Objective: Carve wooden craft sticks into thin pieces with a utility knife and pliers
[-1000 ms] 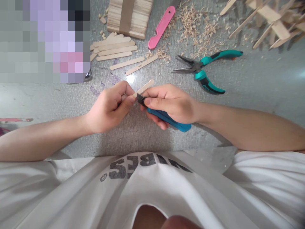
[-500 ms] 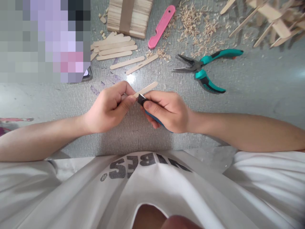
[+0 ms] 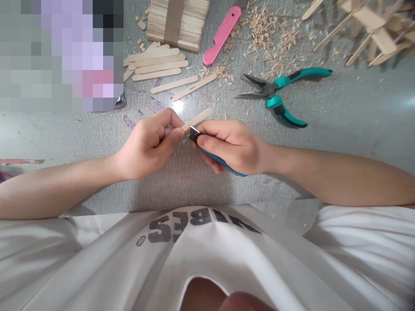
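Note:
My left hand [image 3: 151, 146] is closed in a pinch on one end of a pale wooden craft stick [image 3: 198, 118], which points up and to the right above the table. My right hand [image 3: 231, 146] is wrapped round a blue-handled utility knife [image 3: 220, 160]. The knife's dark head [image 3: 193, 134] rests against the stick just beside my left thumb. Both hands meet over the grey textured table [image 3: 194, 181], close to my chest.
Loose craft sticks [image 3: 158, 65] and a banded bundle of sticks [image 3: 177, 21] lie at the back. A pink cutter [image 3: 222, 35], wood shavings [image 3: 269, 34] and teal pliers [image 3: 279, 93] lie behind my right hand. A stick structure [image 3: 372, 30] stands at the back right.
My right hand has shifted slightly along the stick with the knife, and the blue handle shows less below the palm than a second ago. My left hand has kept its hold.

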`<state>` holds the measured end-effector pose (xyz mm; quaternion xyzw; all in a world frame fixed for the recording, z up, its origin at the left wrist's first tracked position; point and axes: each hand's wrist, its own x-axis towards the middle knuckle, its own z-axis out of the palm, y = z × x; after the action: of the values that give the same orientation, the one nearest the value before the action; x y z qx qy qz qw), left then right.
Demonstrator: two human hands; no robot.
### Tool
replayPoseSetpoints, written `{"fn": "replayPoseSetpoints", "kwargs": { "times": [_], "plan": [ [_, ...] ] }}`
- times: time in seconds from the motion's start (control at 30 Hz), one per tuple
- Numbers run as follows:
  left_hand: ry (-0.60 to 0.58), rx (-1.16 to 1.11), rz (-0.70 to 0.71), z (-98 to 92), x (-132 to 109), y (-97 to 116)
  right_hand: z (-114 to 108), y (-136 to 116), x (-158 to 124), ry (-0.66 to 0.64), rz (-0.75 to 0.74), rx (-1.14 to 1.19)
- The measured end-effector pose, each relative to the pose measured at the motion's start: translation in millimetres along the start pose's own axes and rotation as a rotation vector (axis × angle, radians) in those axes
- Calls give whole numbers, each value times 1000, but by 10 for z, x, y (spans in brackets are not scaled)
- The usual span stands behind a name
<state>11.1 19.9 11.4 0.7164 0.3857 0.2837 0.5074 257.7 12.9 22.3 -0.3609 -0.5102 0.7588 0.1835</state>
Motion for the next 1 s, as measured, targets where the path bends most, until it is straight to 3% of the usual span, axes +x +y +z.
{"fn": "replayPoseSetpoints", "kwargs": {
  "times": [0.17,0.3,0.57,0.83,1.0],
  "plan": [
    [-24,-4,14,2,-4,6,-40,-56,37,-36,92,93],
    [-14,-21,-10,0,2,18,-28,-25,47,-46,55,105],
    [15,-32,-1,-5,12,-34,63,38,3,186,-146,68],
    [-6,-9,21,-2,7,-21,-23,16,27,-24,-17,39],
    [18,-23,63,34,-4,-17,-23,37,18,-6,-54,33]
  ]
}}
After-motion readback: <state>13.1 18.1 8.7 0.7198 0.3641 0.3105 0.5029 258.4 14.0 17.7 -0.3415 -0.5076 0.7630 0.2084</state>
